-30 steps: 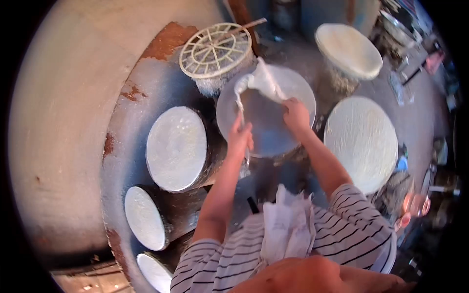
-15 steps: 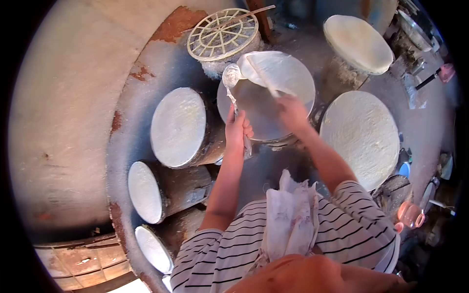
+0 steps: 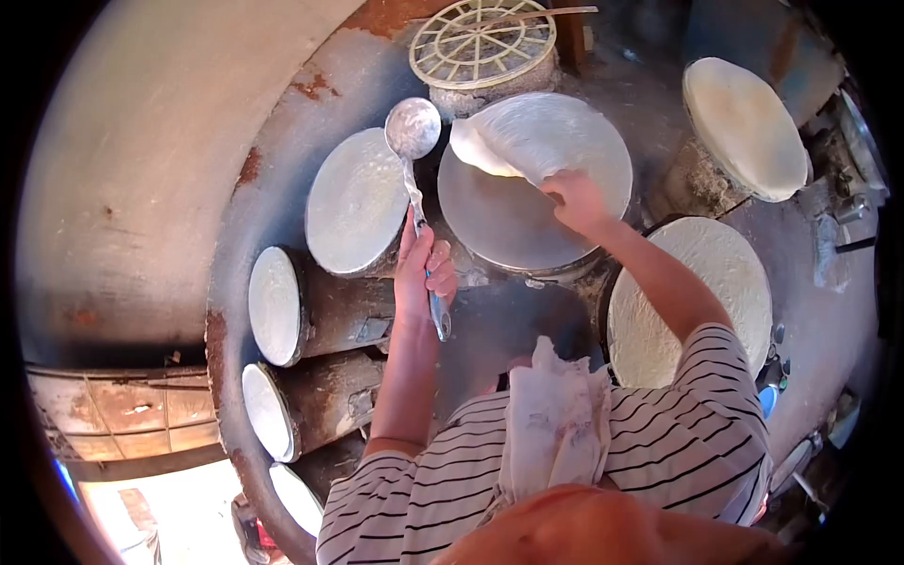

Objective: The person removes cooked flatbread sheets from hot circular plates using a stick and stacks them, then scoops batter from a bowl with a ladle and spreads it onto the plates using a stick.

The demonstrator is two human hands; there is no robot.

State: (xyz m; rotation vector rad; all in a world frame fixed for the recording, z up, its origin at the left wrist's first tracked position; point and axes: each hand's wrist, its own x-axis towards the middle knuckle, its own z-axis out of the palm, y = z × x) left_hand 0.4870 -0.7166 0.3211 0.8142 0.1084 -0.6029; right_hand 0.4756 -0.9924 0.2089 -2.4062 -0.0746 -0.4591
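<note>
My left hand [image 3: 424,268] is wrapped round the handle of a ladle [image 3: 412,129], whose bowl is coated with pale batter and held between two griddles. A thin white crepe [image 3: 556,132] covers the far part of the round griddle [image 3: 499,221] in front of me, its near left edge lifted and curled. At that near edge is my right hand [image 3: 577,201], fingers closed in a pinch on the crepe. The near half of this griddle shows bare dark metal.
More round griddles coated with pale batter stand around me, at the left [image 3: 358,202] and right [image 3: 697,282]. A spoked round rack [image 3: 482,42] with a flat stick [image 3: 537,13] across it is at the back. A pale crepe-covered round [image 3: 744,127] stands at the back right.
The ladle has moved left, away from the middle griddle. The crepe's left edge has lifted and curled, with my right hand at its near edge. The view has shifted too.
</note>
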